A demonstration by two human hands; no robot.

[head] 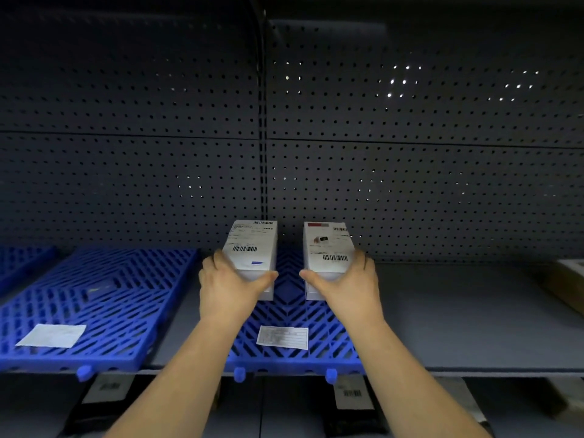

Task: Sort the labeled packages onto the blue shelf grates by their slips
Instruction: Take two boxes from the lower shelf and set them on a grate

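**Two white packages over the middle grate, one in each hand**

Both arms reach in over the front edge of the shelf [458, 314]. The left hand [227, 286] holds the left package [252, 245] by its near end, with the thumb across the inner corner and the fingers curled round the outer side. The right hand [347, 286] holds the right package [327, 245] the same way, mirrored. Each grip is closed on its own box.

The two packages lie side by side with a narrow gap between them, long ends pointing to the back, labels and barcodes facing up. They are over the far half of the middle grate [335, 330]. I cannot tell whether they rest on it or hang just above it.

Near the front edge of that grate lies the middle slip [282, 337], flat between the two forearms. To the left, across a strip of grey shelf, the left grate [104, 292] carries the left slip [52, 335] at its near left corner. A third grate [22, 260] shows at the far left, cut off by the view.

To the right of the middle grate, a broad stretch of grey shelf runs as far as a brown box [568, 286] at the right edge. The pegboard back wall [410, 184] stands just beyond the packages' far ends. Blue pegs jut from the grates' front edges. On the lower shelf, dark packages [352, 395] with white labels lie in shadow.
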